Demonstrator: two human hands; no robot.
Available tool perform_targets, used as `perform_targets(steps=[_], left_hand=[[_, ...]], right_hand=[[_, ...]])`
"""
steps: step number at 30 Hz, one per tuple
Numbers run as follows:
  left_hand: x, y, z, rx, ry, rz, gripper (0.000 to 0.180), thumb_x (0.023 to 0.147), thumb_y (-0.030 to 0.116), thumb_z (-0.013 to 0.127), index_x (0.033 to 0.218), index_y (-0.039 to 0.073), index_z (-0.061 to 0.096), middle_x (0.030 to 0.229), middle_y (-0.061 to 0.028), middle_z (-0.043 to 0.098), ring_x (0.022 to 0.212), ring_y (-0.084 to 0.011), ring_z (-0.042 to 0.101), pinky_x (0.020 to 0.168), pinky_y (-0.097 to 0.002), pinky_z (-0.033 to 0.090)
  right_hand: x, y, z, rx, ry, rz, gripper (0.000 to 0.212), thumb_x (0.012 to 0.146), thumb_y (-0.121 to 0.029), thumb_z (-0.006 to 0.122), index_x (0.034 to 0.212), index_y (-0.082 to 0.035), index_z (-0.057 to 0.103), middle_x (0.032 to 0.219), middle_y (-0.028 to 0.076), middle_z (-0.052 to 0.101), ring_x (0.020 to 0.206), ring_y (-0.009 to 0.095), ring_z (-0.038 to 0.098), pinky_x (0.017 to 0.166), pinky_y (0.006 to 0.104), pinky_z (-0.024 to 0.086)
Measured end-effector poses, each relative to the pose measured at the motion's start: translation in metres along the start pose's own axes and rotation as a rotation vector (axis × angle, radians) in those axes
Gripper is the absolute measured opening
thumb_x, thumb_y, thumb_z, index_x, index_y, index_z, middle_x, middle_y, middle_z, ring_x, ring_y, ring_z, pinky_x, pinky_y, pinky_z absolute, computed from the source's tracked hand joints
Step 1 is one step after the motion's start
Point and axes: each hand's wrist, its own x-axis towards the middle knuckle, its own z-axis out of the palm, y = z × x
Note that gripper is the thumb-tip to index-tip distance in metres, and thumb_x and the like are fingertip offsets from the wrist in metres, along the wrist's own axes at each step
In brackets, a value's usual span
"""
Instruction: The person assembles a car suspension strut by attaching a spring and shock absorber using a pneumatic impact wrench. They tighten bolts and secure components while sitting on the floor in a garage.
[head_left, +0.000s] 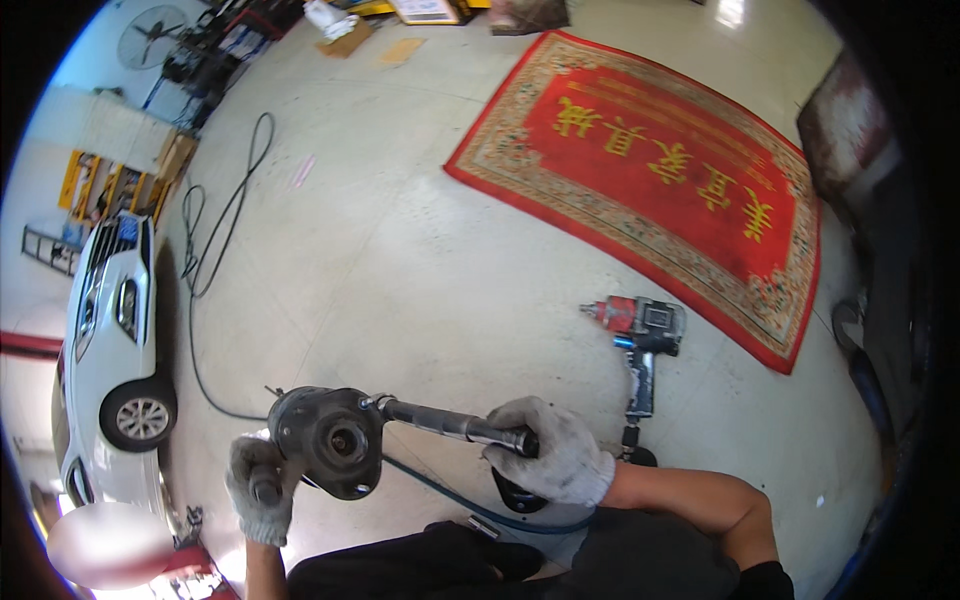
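My left hand [258, 500], in a grey-white work glove, closes round a dark cylindrical piece [266, 484] whose blunt end pokes out. Right beside it is a black round strut mount [340, 440] with a hole in its centre and studs at its edge. A long-handled ratchet wrench [430, 418] reaches from a stud at the mount's upper right edge. My gloved right hand [560, 455] is wrapped round the wrench's far end. What lies under the mount is hidden. A black rounded part [515, 492] shows just below my right hand.
An impact wrench [645, 335] lies on the floor to the right, near a red patterned mat [660, 170]. A dark hose [192, 330] loops across the floor at left. A white car [115, 330] stands at the far left. A blue-green hose [450, 495] curves by my lap.
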Motion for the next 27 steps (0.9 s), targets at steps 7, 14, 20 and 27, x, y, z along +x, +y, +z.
perform_targets(steps=[7,14,20,27], left_hand=[[-0.082,-0.023,-0.032,-0.189,0.193,-0.133,0.071,0.062,0.005,0.097,0.106,0.013,0.043,0.096,0.0002,0.048,0.09,-0.0152,0.052,0.079,-0.0313,0.05],[-0.106,-0.035,-0.036,-0.263,0.437,-0.111,0.087,0.059,0.011,0.1,0.124,0.012,0.042,0.102,0.0004,0.047,0.092,-0.0147,0.052,0.08,-0.0306,0.052],[-0.096,-0.041,-0.043,0.445,0.247,0.004,0.07,0.061,0.013,0.099,0.11,0.009,0.049,0.099,-0.0012,0.05,0.086,-0.016,0.054,0.078,-0.0299,0.051],[-0.012,-0.023,0.021,0.165,-0.123,0.171,0.033,0.068,0.006,0.086,0.09,0.006,0.061,0.087,-0.0092,0.065,0.077,-0.0255,0.065,0.072,-0.0366,0.053]], right_hand=[[0.018,-0.042,0.006,0.028,-0.212,-0.187,0.037,0.084,-0.016,0.079,0.109,-0.003,0.055,0.083,0.014,0.07,0.067,0.029,0.07,0.059,0.0402,0.056],[0.031,-0.06,0.029,0.079,-0.175,-0.375,0.039,0.08,-0.012,0.082,0.107,-0.003,0.056,0.081,0.014,0.072,0.062,0.026,0.071,0.054,0.0357,0.056],[0.027,-0.059,0.025,0.051,-0.193,-0.256,0.037,0.081,-0.014,0.081,0.106,-0.004,0.056,0.079,0.014,0.071,0.061,0.026,0.071,0.053,0.0372,0.055],[0.008,0.046,0.036,-0.098,-0.047,0.2,0.032,0.082,-0.024,0.079,0.103,-0.006,0.062,0.084,0.013,0.072,0.078,0.028,0.072,0.073,0.0396,0.057]])
